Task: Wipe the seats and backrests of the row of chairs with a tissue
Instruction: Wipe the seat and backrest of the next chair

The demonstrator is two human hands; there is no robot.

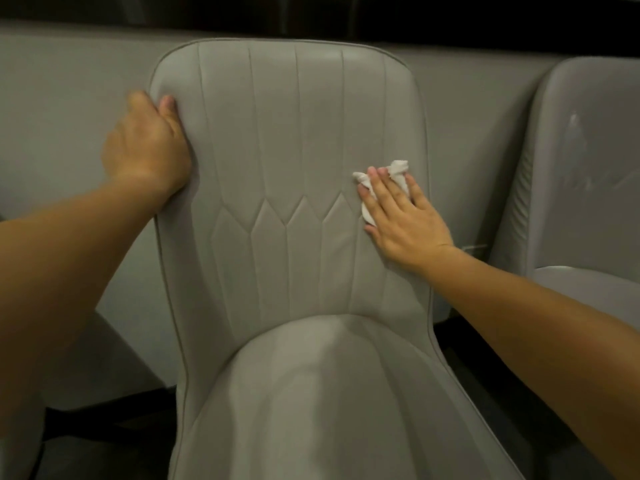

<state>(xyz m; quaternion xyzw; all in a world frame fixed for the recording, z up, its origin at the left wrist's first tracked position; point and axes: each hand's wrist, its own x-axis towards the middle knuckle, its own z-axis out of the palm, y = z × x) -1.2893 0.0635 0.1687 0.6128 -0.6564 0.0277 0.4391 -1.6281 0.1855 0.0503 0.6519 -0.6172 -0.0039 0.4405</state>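
A grey padded chair fills the middle of the view, its stitched backrest [287, 150] upright and its seat [311, 393] reaching toward me. My left hand [147, 147] grips the backrest's left edge, thumb on the front and fingers wrapped behind it. My right hand [403, 216] lies flat with straight fingers on the right side of the backrest and presses a crumpled white tissue [398, 169] against it. Most of the tissue is hidden under my fingers and palm.
A second grey chair [581, 168] stands close on the right, with pale smears on its backrest. Part of another chair [20, 427] shows at the lower left. A long grey bench back [69, 98] runs behind the row. The floor below is dark.
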